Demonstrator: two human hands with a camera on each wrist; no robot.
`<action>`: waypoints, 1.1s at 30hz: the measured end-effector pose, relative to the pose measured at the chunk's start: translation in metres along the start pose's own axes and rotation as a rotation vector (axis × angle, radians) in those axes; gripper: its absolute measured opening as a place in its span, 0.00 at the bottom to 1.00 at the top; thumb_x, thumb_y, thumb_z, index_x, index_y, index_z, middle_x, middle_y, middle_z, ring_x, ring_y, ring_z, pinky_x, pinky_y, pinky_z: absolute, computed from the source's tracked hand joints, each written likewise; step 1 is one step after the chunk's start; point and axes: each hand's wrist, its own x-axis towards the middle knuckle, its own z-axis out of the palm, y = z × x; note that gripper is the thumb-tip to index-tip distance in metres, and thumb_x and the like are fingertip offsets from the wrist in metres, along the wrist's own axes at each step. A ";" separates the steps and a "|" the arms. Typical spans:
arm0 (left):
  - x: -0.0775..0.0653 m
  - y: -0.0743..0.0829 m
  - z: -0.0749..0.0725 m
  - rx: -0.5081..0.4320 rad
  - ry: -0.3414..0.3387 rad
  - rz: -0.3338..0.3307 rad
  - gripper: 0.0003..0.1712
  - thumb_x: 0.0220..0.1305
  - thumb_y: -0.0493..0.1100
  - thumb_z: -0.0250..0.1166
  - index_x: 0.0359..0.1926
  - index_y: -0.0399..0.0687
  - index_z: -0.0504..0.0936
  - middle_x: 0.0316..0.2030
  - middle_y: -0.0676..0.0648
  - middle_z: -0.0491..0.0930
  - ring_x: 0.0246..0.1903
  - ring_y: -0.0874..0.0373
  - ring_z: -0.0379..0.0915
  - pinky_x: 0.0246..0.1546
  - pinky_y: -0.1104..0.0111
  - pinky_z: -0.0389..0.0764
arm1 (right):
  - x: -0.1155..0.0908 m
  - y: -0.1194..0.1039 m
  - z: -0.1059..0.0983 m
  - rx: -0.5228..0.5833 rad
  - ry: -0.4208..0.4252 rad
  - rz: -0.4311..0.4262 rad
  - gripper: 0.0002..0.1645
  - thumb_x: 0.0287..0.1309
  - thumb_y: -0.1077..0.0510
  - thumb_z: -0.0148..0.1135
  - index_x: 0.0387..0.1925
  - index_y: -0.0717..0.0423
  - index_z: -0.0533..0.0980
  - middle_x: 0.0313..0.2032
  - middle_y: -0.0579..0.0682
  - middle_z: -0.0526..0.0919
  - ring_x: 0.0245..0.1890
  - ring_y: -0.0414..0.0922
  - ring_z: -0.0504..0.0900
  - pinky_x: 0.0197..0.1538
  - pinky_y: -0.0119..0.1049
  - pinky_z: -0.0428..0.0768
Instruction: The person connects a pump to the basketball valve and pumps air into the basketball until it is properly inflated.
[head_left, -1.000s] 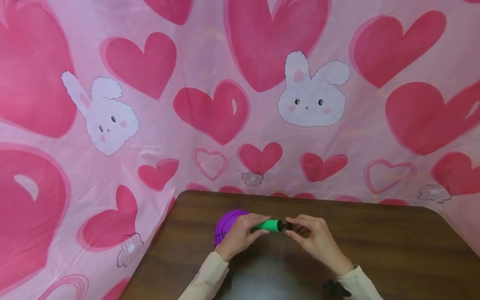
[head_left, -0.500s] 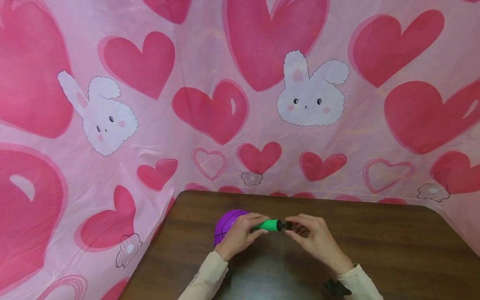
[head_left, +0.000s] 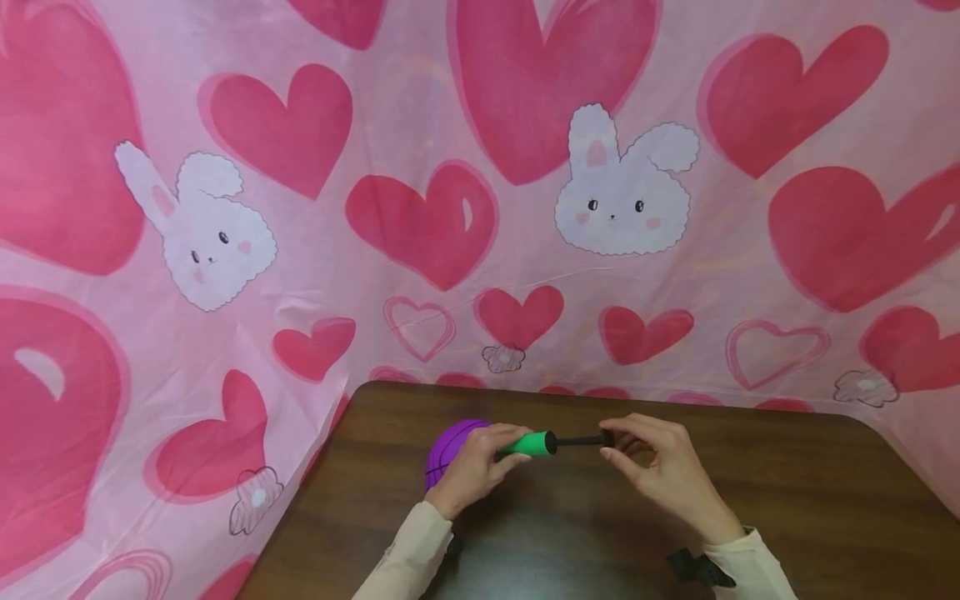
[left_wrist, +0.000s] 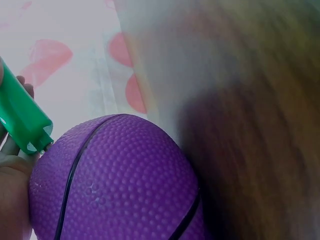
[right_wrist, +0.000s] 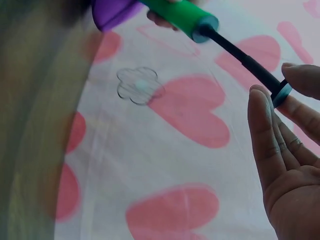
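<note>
A small green hand pump lies level above the table, its black rod drawn well out to the right. My left hand grips the green barrel. At the rod's end, my right hand pinches the black handle between thumb and fingers. A purple ball with black seams sits just behind the left hand. In the left wrist view the barrel's nozzle end meets the ball's side; whether a needle is inside it is hard to see.
The brown wooden table extends under both hands. A pink cloth printed with hearts and rabbits hangs behind and to the left of it. A black device is by the right sleeve.
My right hand has moved right and slightly up, drawing the rod out of the barrel. My left hand and the pump barrel have shifted a little left.
</note>
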 end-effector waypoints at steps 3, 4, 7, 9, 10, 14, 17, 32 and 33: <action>0.000 -0.001 -0.001 -0.001 0.010 -0.003 0.19 0.66 0.41 0.73 0.57 0.48 0.87 0.53 0.48 0.89 0.51 0.57 0.87 0.56 0.62 0.86 | 0.002 0.001 -0.008 -0.011 0.005 -0.020 0.28 0.41 0.76 0.79 0.47 0.57 0.86 0.32 0.48 0.88 0.28 0.33 0.85 0.33 0.21 0.83; 0.000 -0.001 -0.002 -0.001 0.013 -0.002 0.19 0.66 0.40 0.73 0.57 0.48 0.87 0.53 0.48 0.89 0.51 0.56 0.87 0.56 0.62 0.87 | 0.003 0.001 -0.010 -0.017 0.004 -0.019 0.28 0.41 0.76 0.79 0.47 0.57 0.86 0.32 0.48 0.88 0.28 0.32 0.85 0.33 0.21 0.83; 0.000 -0.002 -0.002 -0.002 0.016 -0.009 0.19 0.66 0.41 0.73 0.58 0.47 0.87 0.52 0.48 0.89 0.51 0.56 0.87 0.56 0.62 0.86 | 0.004 0.003 -0.017 -0.043 0.004 -0.009 0.28 0.40 0.76 0.79 0.46 0.57 0.86 0.32 0.46 0.88 0.28 0.31 0.84 0.34 0.21 0.83; 0.000 -0.002 -0.003 -0.005 0.017 -0.017 0.19 0.66 0.41 0.73 0.58 0.46 0.87 0.52 0.48 0.89 0.51 0.56 0.87 0.56 0.61 0.86 | 0.004 0.003 -0.020 -0.050 0.010 0.007 0.28 0.40 0.76 0.79 0.46 0.57 0.86 0.33 0.46 0.88 0.29 0.30 0.84 0.34 0.21 0.83; -0.001 -0.002 -0.003 -0.003 0.018 -0.018 0.19 0.66 0.42 0.73 0.58 0.46 0.87 0.52 0.48 0.89 0.51 0.56 0.87 0.56 0.61 0.86 | 0.004 0.003 -0.021 -0.053 0.014 0.010 0.28 0.39 0.77 0.79 0.45 0.57 0.86 0.33 0.45 0.88 0.29 0.30 0.84 0.34 0.21 0.83; 0.000 -0.002 -0.004 -0.005 0.019 -0.021 0.19 0.67 0.42 0.72 0.58 0.46 0.87 0.53 0.48 0.89 0.51 0.56 0.87 0.56 0.61 0.86 | 0.005 0.003 -0.024 -0.056 0.025 0.013 0.28 0.38 0.77 0.80 0.45 0.57 0.87 0.33 0.44 0.88 0.29 0.29 0.84 0.34 0.20 0.83; 0.000 -0.002 -0.004 -0.001 0.023 -0.023 0.20 0.66 0.41 0.73 0.58 0.46 0.86 0.53 0.47 0.89 0.51 0.55 0.87 0.56 0.61 0.86 | 0.005 0.002 -0.023 -0.049 0.038 -0.009 0.28 0.38 0.77 0.79 0.45 0.58 0.87 0.32 0.46 0.88 0.29 0.30 0.83 0.33 0.21 0.83; 0.000 -0.001 -0.004 -0.007 0.020 -0.045 0.20 0.66 0.40 0.73 0.58 0.46 0.86 0.53 0.48 0.89 0.51 0.56 0.87 0.56 0.61 0.86 | 0.004 0.005 -0.013 0.038 0.040 -0.012 0.29 0.38 0.80 0.77 0.47 0.62 0.87 0.32 0.50 0.87 0.29 0.31 0.84 0.34 0.22 0.84; 0.000 -0.001 -0.003 -0.008 0.019 -0.044 0.20 0.66 0.40 0.73 0.58 0.46 0.86 0.53 0.48 0.89 0.51 0.56 0.87 0.56 0.61 0.86 | 0.003 0.005 -0.010 0.045 0.037 -0.005 0.28 0.39 0.80 0.77 0.47 0.62 0.87 0.32 0.49 0.87 0.29 0.31 0.84 0.34 0.22 0.84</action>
